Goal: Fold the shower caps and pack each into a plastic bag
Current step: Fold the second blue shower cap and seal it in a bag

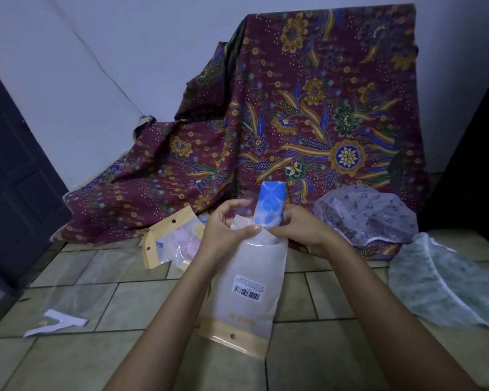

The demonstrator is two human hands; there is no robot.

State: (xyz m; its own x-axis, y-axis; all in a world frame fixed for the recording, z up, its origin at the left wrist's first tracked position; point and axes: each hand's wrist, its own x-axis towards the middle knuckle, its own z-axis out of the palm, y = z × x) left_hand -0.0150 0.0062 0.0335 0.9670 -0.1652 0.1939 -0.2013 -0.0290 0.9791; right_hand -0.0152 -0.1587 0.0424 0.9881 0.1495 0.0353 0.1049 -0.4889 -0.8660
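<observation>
Packing is the step in hand — the plastic bag (246, 292) hangs between both forearms, mouth at its far end. Left hand (223, 227) pinches the bag's lip open; right hand (297, 224) grips the folded blue shower cap (270, 204), half inside. Next it probably needs pushing fully down. Beyond, a white patterned cap (364, 218) lies unfolded

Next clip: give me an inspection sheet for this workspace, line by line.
Surface: tiled floor.
Job's things: folded blue cap partway into plastic bag; packed bag at left; white cap and green cap lie loose at right.
Clutter: paper scrap on floor.
Hands: left hand grips the bag's mouth; right hand holds the blue cap.
Cables: nothing seen.
Surroundings: patterned cloth draped behind; white wall; dark door at left.
</observation>
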